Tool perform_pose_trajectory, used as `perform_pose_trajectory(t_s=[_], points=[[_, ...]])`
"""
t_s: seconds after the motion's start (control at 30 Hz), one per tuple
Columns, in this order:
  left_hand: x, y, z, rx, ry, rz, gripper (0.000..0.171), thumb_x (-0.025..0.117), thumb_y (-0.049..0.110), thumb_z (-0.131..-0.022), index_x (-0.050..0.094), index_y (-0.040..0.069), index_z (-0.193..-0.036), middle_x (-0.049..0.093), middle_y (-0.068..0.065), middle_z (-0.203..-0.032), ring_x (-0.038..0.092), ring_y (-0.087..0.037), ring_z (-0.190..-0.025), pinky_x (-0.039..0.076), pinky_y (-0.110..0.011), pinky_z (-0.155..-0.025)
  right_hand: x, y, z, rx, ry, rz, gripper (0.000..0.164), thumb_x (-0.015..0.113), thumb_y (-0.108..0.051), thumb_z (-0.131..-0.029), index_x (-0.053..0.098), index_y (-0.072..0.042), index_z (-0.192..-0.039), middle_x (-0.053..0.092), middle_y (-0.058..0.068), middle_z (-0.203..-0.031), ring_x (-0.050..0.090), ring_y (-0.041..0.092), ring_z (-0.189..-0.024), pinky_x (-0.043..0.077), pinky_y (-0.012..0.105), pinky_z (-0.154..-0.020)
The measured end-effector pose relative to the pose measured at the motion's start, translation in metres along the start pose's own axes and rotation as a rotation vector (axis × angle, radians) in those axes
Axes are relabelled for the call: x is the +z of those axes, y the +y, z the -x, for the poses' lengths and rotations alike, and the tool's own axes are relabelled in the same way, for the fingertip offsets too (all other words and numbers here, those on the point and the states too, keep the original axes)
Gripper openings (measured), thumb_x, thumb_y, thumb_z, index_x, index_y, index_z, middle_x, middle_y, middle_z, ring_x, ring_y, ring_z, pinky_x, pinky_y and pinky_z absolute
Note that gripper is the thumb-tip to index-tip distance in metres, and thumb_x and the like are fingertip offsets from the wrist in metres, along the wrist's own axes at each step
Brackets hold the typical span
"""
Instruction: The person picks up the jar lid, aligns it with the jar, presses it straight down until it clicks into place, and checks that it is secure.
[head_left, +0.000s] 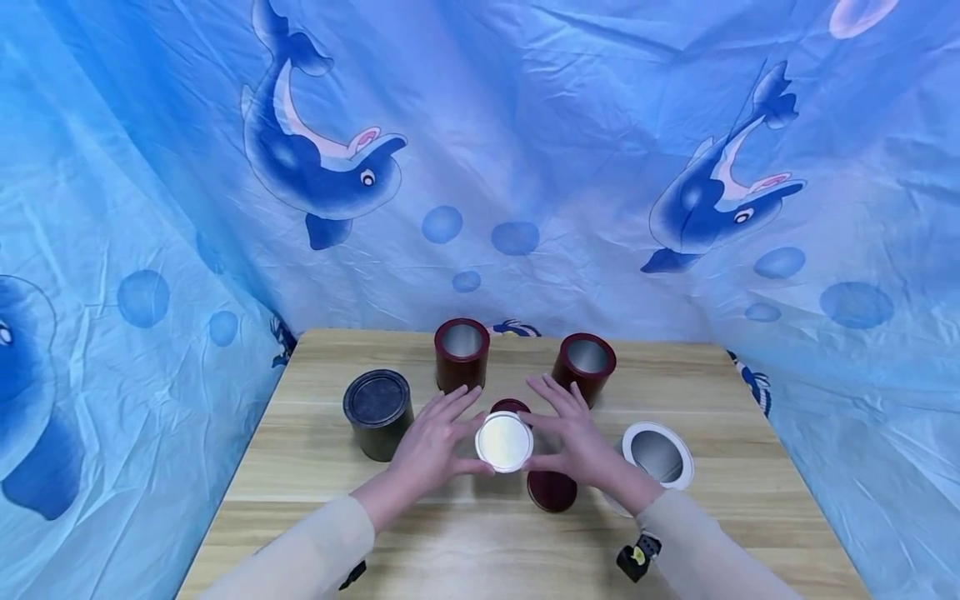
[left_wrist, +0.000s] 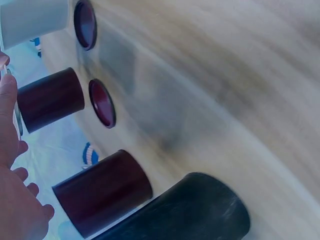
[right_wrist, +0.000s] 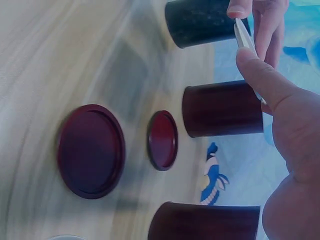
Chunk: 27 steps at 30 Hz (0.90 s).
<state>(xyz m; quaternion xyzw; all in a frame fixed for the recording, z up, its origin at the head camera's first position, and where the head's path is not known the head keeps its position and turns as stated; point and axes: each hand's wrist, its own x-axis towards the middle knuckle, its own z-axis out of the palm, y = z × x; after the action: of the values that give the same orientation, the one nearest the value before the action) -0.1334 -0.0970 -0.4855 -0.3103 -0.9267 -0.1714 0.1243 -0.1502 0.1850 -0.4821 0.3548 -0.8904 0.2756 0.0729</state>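
A round white lid (head_left: pixel 505 442) with a shiny silvery face is held up over the wooden table between both hands. My left hand (head_left: pixel 437 433) grips its left edge with thumb and index finger, the other fingers stretched away. On the opposite edge, my right hand (head_left: pixel 573 435) does the same. In the right wrist view the lid (right_wrist: pixel 244 37) appears nearly edge-on, a thumb on its near side. Two dark red lids lie below on the table: a larger one (right_wrist: pixel 91 152) by the right hand and a smaller one (right_wrist: pixel 163 140) farther back, partly covered by the white lid in the head view.
Two uncovered dark red canisters, one (head_left: pixel 459 371) behind the left hand and one (head_left: pixel 581 379) behind the right, stand at the back. A black canister (head_left: pixel 377 417) with its top covered is at left. An uncovered white canister (head_left: pixel 687 454) stands at right, partly behind the right forearm.
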Motion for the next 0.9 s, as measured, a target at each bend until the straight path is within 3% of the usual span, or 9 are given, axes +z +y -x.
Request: perform_pose_trajectory(t_s=[0.23,0.5,0.67,0.9], points=[[-0.011,0.001,-0.018,0.032,-0.007,0.002,0.079,0.091,0.062,-0.072,0.078,0.012,-0.132,0.052,-0.012,-0.162,0.045,-0.035,-0.152,0.037,-0.058,-0.124,-0.013,0.003,-0.004,-0.007,0.032,-0.021,0.07,0.103,-0.027,-0.069,0.078,-0.007,-0.131,0.041,0.024,-0.166,0.028,0.055,-0.155,0.014,0.086,-0.116],[-0.021,0.0,-0.042,0.087,-0.008,-0.007,0.078,0.089,0.064,-0.073,0.079,0.013,-0.132,0.056,-0.015,-0.158,0.05,-0.037,-0.148,0.038,-0.057,-0.123,-0.033,0.008,-0.009,0.022,0.028,-0.011,0.069,0.102,-0.026,-0.07,0.077,-0.01,-0.133,0.038,0.02,-0.169,0.026,0.054,-0.157,0.013,0.086,-0.117],[-0.025,0.004,-0.061,0.088,-0.05,0.021,0.08,0.09,0.063,-0.074,0.076,0.013,-0.136,0.051,-0.013,-0.163,0.047,-0.035,-0.151,0.035,-0.057,-0.125,-0.05,0.012,-0.008,0.069,-0.003,-0.007,0.07,0.101,-0.028,-0.073,0.076,-0.012,-0.136,0.034,0.017,-0.172,0.021,0.05,-0.16,0.009,0.083,-0.12],[-0.028,0.014,-0.083,0.118,-0.053,0.01,0.079,0.088,0.064,-0.076,0.077,0.015,-0.135,0.052,-0.013,-0.162,0.047,-0.034,-0.151,0.035,-0.058,-0.125,-0.067,0.024,-0.005,0.04,0.041,0.015,0.07,0.101,-0.025,-0.071,0.076,-0.01,-0.135,0.037,0.019,-0.17,0.024,0.057,-0.155,0.012,0.086,-0.116]])
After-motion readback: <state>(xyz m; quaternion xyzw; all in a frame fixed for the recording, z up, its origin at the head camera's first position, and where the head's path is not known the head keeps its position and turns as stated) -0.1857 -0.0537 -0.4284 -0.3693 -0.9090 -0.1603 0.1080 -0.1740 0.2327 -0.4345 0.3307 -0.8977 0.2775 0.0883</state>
